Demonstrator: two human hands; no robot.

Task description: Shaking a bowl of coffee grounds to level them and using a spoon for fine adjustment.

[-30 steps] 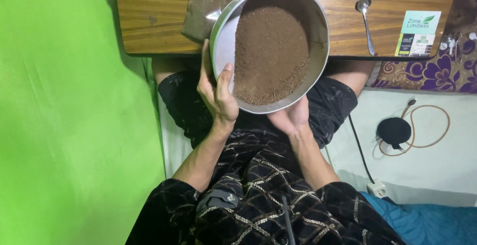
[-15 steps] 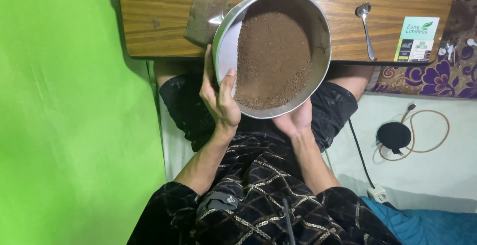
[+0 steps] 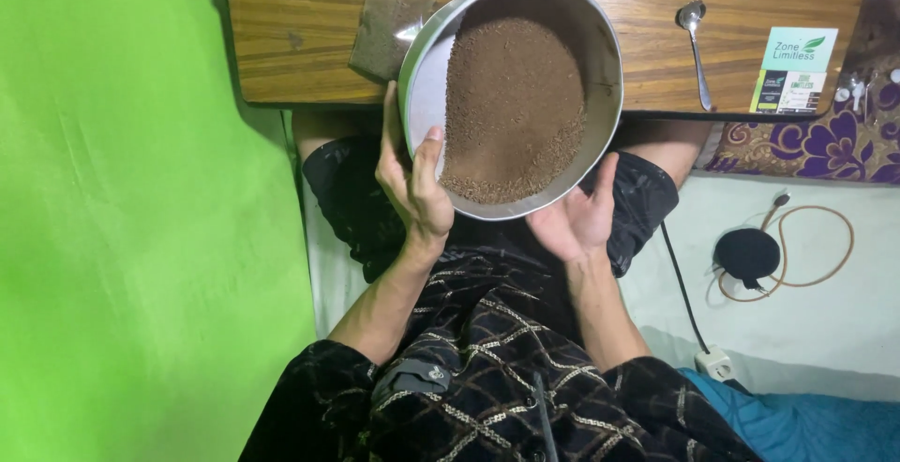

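The round metal bowl point(image 3: 600, 68) was held up in the air, between the person's lap and the edge of the wooden table point(image 3: 300, 22). It was tipped toward the person, so its open side faced the camera. Inside it lay a lot of brown grainy powder point(image 3: 514, 106), piled more to the lower right, and a bare pale patch showed on the left of the bowl's inside. The left hand point(image 3: 412, 181) held the bowl's left rim, with the thumb hooked over the edge on the inside and the fingers curled behind it. The right hand point(image 3: 577, 214) was open, palm up, and cupped under the bowl's lower edge; its fingers touched the bottom of the bowl. On the table, just behind the bowl, lay a clear plastic bag point(image 3: 394, 12) with some dark stuff in it. A metal spoon point(image 3: 694, 45) lay on the table to the right, well apart from the bowl, and a small green and white card point(image 3: 795, 70) lay farther right. A green wall point(image 3: 122, 237) stood on the left side.
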